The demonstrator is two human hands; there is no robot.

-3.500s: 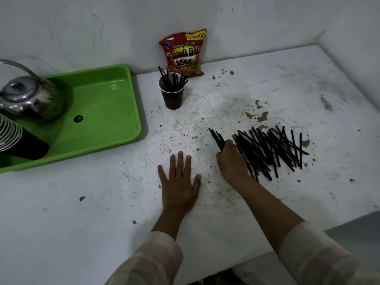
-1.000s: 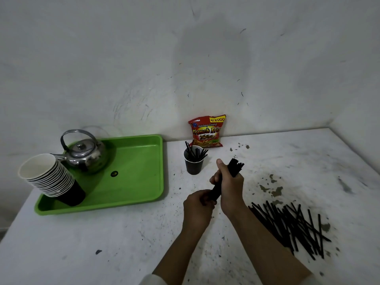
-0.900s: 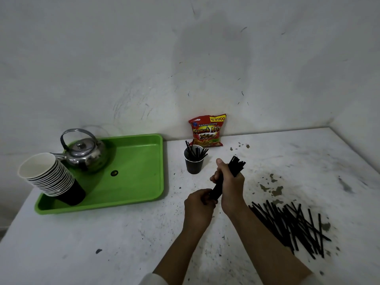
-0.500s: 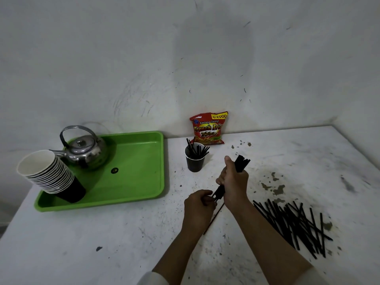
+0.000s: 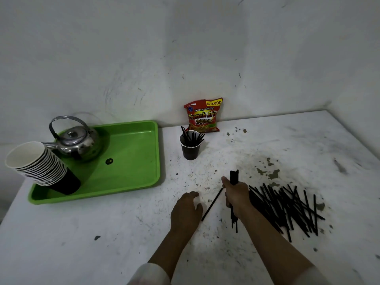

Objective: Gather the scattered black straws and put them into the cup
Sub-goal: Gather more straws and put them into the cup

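The right hand (image 5: 236, 195) is closed around a bundle of straws (image 5: 234, 177), thin, matte black and straight, held upright with ends showing above and below the fist. One loose straw (image 5: 212, 203) lies slanted between the hands. The left hand (image 5: 186, 210) hovers or rests palm down, fingers loosely curled, apparently holding nothing. A scattered pile (image 5: 287, 208) lies just right of the right hand. The cup (image 5: 190, 150), beyond the hands, holds several straws.

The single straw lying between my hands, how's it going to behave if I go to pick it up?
The single straw looks thin and straight, so probably light and fairly stiff. Being round, it may roll when nudged. Lying flat on the table, it likely needs a fingertip pinch.
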